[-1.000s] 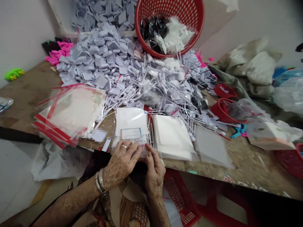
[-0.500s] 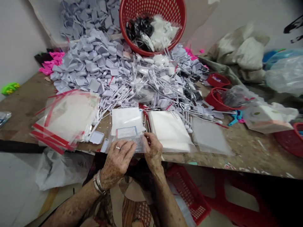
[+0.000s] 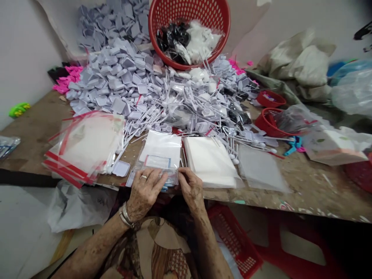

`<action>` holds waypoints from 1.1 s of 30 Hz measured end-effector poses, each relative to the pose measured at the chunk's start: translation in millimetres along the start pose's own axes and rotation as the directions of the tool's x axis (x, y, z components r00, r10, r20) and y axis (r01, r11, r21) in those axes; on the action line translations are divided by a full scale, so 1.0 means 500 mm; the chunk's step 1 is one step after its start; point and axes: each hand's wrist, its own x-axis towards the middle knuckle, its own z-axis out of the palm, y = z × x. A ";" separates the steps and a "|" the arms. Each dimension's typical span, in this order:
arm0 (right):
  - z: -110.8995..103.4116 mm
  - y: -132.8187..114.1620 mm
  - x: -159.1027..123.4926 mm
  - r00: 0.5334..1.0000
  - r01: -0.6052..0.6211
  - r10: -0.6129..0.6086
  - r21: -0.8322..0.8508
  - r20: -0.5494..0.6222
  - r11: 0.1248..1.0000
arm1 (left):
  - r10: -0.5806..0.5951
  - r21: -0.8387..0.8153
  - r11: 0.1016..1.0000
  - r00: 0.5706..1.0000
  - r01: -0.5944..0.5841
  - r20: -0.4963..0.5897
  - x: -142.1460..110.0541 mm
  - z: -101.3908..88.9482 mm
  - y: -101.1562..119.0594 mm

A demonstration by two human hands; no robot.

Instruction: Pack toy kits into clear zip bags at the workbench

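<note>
At the table's front edge, a small grey mesh piece (image 3: 171, 176) lies across the lower part of a clear bag with a white sheet (image 3: 162, 142) and a blue-edged printed card (image 3: 158, 161). My left hand (image 3: 147, 190) has its fingers over the mesh from the left, thumb hidden, holding it. The thumb and fingers of my right hand (image 3: 192, 188) pinch at the mesh's right edge. Blue-edged pieces show just beneath. Left of the hands sits a small pale ribbed plastic tray (image 3: 121, 168).
Behind lies a heap of pale plastic trays (image 3: 113, 73) and long-handled scoops (image 3: 186, 104). A red basket (image 3: 152, 35) of black and white packets leans above it. Red-edged clear bags (image 3: 87, 145) lie left; a white stack (image 3: 207, 162) and clear bags (image 3: 261, 166) lie right.
The whole scene shifts slightly right as the view moves. My right hand's fingers have slid a little lower along the mesh's right edge; my left hand keeps its place on it.
</note>
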 end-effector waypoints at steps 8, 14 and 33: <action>-0.013 0.001 -0.039 0.979 -0.133 0.141 0.063 -0.146 0.989 | 0.006 0.068 0.998 0.999 -0.008 0.034 -0.003 0.012 0.007; -0.003 -0.017 -0.081 0.910 -0.370 0.411 0.543 0.049 0.754 | -0.057 0.035 0.998 0.998 0.056 0.030 0.027 0.032 0.046; 0.008 -0.020 -0.046 0.850 -0.353 0.526 0.728 -0.012 0.588 | -0.707 -0.680 -0.197 0.378 0.707 0.597 -0.011 -0.022 -0.026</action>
